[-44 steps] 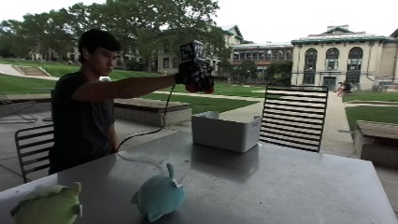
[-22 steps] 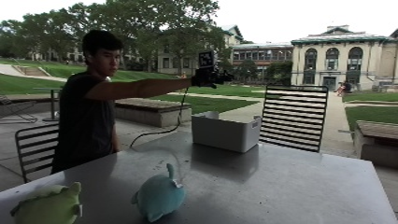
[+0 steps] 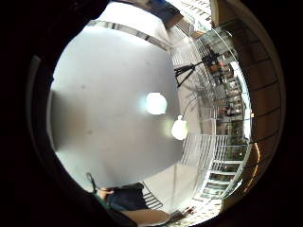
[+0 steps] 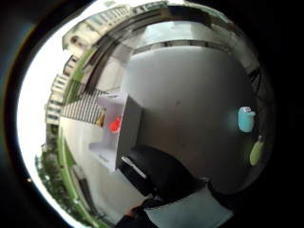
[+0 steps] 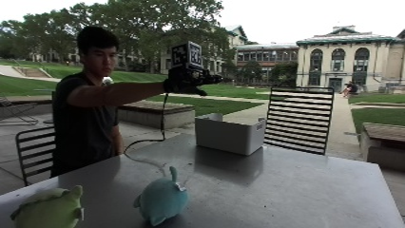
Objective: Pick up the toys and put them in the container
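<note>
The black-gloved right hand is being held outstretched, fingers spread and empty, above the white rectangular plastic container. A teal plush toy and a green plush toy are lying at the grey metal tabletop's 7 o'clock corner.

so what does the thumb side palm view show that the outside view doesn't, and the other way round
Only the thumb side palm view looks down into the white container, where a red toy already lies. Only the outside view shows the gloved right hand held out above the container with its fingers extended, and the person seated at the table. Both show the container on the table and the two toys left on it: the teal plush and the green plush beside it.
</note>
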{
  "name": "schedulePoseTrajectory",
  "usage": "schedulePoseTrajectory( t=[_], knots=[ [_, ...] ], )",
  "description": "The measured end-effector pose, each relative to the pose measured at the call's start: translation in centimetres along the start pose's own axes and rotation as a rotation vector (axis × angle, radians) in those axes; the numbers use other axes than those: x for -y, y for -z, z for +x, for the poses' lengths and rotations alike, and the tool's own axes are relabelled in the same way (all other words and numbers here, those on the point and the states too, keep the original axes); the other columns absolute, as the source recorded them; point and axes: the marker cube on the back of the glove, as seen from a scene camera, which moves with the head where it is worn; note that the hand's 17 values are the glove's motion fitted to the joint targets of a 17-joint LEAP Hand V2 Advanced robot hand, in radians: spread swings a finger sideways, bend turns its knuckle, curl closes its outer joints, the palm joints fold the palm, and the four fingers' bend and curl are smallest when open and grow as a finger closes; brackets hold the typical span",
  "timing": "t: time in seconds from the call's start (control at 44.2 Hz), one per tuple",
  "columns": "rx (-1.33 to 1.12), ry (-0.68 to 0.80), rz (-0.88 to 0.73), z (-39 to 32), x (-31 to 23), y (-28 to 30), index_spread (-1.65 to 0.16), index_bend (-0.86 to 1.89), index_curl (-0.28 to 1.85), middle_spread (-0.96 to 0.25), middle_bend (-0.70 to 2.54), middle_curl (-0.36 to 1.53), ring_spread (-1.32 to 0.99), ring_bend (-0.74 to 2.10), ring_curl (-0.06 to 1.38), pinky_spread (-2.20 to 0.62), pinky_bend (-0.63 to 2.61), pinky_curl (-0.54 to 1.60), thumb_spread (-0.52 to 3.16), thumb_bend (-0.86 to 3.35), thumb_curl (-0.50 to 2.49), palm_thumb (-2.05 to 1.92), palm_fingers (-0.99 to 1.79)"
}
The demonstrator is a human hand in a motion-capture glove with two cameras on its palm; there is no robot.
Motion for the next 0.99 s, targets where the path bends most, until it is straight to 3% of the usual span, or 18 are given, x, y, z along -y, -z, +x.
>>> schedulePoseTrajectory(
  t=[0.226,0.43,0.746,0.995],
  knots=[
    [0.007,-0.099,-0.032,13.5,2.0,-3.8,-0.29,0.09,0.21,-0.03,0.18,0.43,-0.09,0.27,0.29,-0.01,0.85,0.33,0.94,-0.09,0.33,-0.11,-0.16],
    [0.001,-0.149,-0.065,21.5,3.6,-9.8,-0.30,0.09,0.19,-0.05,0.17,0.40,-0.11,0.27,0.29,0.01,0.88,0.34,0.93,-0.09,0.29,-0.11,-0.13],
    [0.067,-0.201,-0.216,25.8,3.2,-21.8,-0.31,0.08,0.16,-0.06,0.17,0.38,-0.08,0.24,0.30,0.04,0.97,0.36,0.92,-0.08,0.26,-0.10,-0.14],
    [0.103,-0.225,-0.285,27.3,3.0,-27.5,-0.31,0.08,0.15,-0.06,0.17,0.36,-0.07,0.23,0.31,0.05,1.01,0.37,0.93,-0.06,0.25,-0.07,-0.14]
  ],
)
